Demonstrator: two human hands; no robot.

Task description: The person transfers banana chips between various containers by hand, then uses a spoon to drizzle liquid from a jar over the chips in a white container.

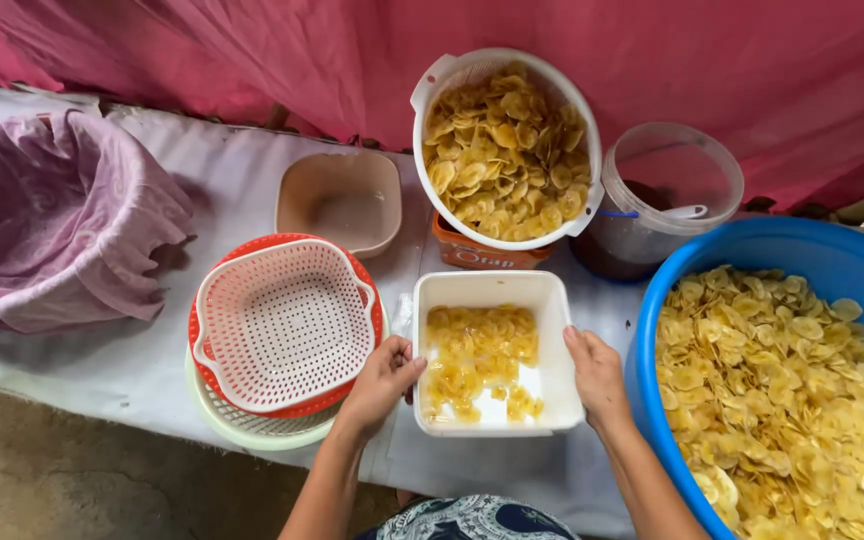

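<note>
Bare forearms without sleeves, left hand [380,383], right hand [597,377], apparently no rings, dark blue-and-white patterned garment [472,520]

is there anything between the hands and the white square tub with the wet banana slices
Nothing visible. The left hand grips the left wall of the white square tub and the right hand presses its right wall. The stacked colanders and the blue basin sit outside the hands.

Square white perforated basket [282,322] nested in red basket [350,262], atop pale green one [252,430]. Beige tub [340,200] behind. Purple cloth-lined basket [47,220] far left. Clear lidded bucket [664,195], pink curtain [252,50] at back.
</note>
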